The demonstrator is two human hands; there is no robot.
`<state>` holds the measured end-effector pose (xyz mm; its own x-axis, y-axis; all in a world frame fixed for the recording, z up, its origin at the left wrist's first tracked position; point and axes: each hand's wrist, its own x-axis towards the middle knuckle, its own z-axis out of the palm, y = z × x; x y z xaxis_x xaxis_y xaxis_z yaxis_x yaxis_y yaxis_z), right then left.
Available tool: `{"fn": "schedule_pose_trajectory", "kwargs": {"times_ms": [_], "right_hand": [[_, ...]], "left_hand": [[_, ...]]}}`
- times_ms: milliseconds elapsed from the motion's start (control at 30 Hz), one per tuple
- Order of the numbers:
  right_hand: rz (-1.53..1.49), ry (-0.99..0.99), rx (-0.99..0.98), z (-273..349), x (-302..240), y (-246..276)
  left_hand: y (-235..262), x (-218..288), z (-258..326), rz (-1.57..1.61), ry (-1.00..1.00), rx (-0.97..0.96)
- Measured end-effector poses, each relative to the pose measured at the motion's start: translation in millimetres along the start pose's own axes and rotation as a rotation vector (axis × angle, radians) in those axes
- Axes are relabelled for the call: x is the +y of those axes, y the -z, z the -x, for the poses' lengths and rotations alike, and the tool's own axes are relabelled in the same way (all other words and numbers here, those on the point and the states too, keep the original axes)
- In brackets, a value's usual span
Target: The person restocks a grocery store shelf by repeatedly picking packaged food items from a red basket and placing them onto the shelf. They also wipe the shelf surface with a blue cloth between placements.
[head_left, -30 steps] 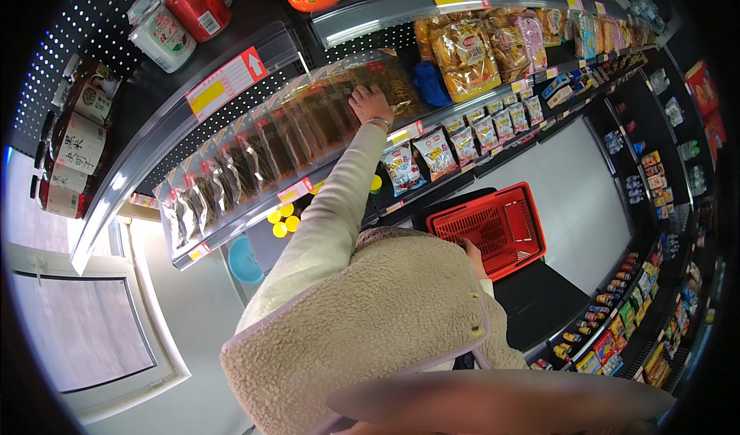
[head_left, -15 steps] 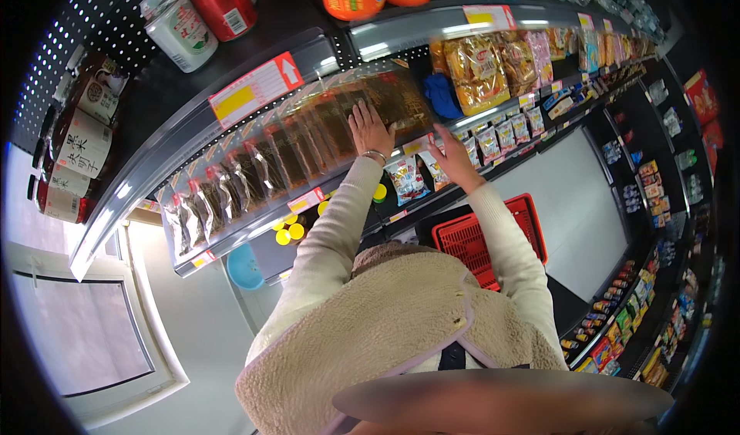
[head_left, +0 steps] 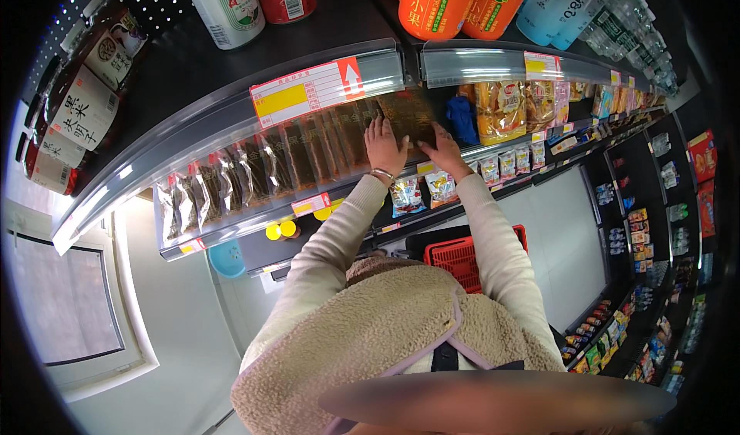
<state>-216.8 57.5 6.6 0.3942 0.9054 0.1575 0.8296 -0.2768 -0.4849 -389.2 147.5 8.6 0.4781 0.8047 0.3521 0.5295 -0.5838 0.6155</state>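
Both my hands are up on the shelf, upper middle of the frame. My left hand (head_left: 384,146) lies flat with fingers (head_left: 376,129) spread a little, palm pressed on the front of a clear brown snack packet (head_left: 407,116). My right hand (head_left: 442,150) sits just beside it, fingers loosely splayed against the same packet's right side, gripping nothing that I can see. The packet stands at the right end of a long row of like packets (head_left: 254,174) running down toward the left. Tight room above: the clear shelf rail (head_left: 231,119) with its red and yellow price tag (head_left: 307,90) overhangs my fingertips. To the right, a blue pack (head_left: 462,119) stands close by my right hand, then yellow snack bags (head_left: 501,109). Below my wrists, small hanging packets (head_left: 405,196). Lower middle, a red basket (head_left: 466,256) sits between my sleeves, with open floor to its right.
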Motion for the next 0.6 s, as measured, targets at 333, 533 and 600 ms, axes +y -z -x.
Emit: {"fn": "schedule_pose_trajectory", "kwargs": {"times_ms": [333,533,600], "right_hand": [[-0.387,0.050,-0.050,37.1,-39.8,6.6],[-1.061,-0.264,0.282,106.0,-15.8,12.8],[-1.418,-0.410,0.153,148.0,3.3,28.6]], "left_hand": [[13.9,-11.0,-1.7,0.783,0.242,0.091],[35.7,21.7,53.1,0.996,0.027,-0.018],[38.4,32.2,83.5,1.170,-0.029,-0.298]]}}
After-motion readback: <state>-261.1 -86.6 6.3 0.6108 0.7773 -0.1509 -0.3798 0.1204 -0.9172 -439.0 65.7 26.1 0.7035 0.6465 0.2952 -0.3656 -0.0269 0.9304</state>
